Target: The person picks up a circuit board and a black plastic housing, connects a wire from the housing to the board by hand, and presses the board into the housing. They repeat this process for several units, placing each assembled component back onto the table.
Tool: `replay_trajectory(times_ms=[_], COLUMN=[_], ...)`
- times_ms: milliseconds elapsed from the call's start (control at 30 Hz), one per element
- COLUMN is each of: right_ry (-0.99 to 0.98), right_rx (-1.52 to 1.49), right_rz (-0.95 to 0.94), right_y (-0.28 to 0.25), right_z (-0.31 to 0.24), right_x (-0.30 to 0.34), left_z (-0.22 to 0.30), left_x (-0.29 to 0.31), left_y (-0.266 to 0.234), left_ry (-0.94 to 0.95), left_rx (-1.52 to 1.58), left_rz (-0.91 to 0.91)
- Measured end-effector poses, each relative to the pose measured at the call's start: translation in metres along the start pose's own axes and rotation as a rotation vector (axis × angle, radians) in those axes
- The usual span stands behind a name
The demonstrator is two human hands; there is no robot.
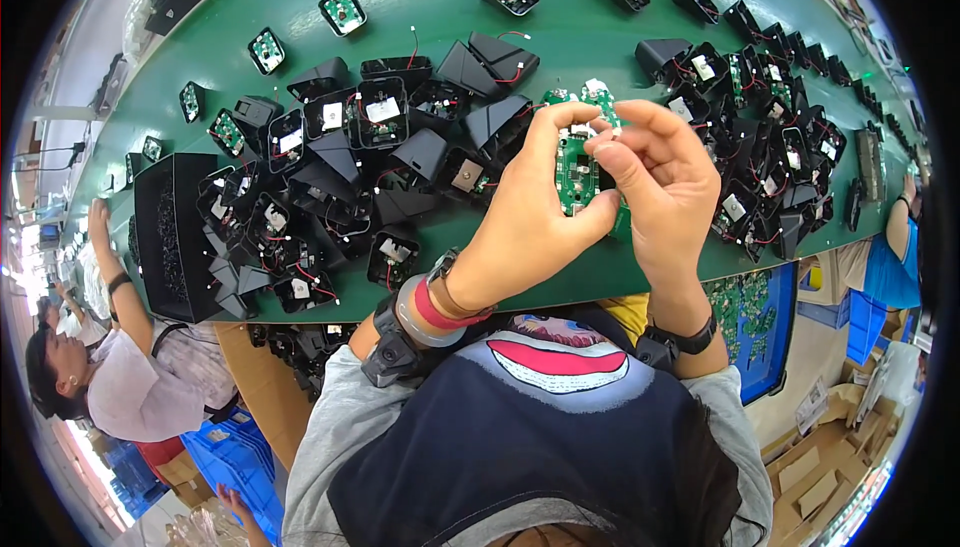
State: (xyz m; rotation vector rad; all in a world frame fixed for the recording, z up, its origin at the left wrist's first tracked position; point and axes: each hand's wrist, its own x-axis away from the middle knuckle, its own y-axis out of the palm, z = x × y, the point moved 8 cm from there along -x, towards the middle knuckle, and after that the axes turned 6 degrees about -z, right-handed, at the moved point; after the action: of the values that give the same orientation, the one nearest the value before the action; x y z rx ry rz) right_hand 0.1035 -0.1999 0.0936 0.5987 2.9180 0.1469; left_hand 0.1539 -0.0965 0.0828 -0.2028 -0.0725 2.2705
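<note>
Above the table's near edge, my left hand [535, 217] is closed round a green circuit board [574, 175], thumb on one side and fingers on the other. My right hand [660, 172] is closed too, thumb and forefinger pinching a narrower green board piece [598, 95] at the first board's upper end. Whether the two pieces are joined is hidden by my fingers. Left of my hands lies a heap of black plastic housings [415, 152], many with white parts and red wires inside. A second heap of housings [745, 152] lies to the right.
Single housings stand along the far side of the green table [440, 7], some with boards inside. A black box [178, 237] stands at the left. Below the right edge is a blue tray [790, 347] of green boards. A co-worker [140, 377] sits at the left.
</note>
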Motion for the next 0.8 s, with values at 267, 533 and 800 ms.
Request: replay_trajectory(times_ms=[267, 533, 800], right_ry=[-0.270, -0.071, -0.140], right_rx=[0.596, 0.589, 0.639], right_rz=[-0.101, -0.107, -0.107], right_y=[0.000, 0.001, 0.003], right_z=[-0.035, -0.028, -0.033], right_x=[0.009, 0.008, 0.008], left_z=[0.004, 0.010, 0.008], left_x=[0.003, 0.004, 0.007], left_y=[0.006, -0.001, -0.005], left_ry=[0.093, 0.171, 0.162], left_rx=[0.196, -0.018, 0.003], left_rz=[-0.122, 0.009, 0.060])
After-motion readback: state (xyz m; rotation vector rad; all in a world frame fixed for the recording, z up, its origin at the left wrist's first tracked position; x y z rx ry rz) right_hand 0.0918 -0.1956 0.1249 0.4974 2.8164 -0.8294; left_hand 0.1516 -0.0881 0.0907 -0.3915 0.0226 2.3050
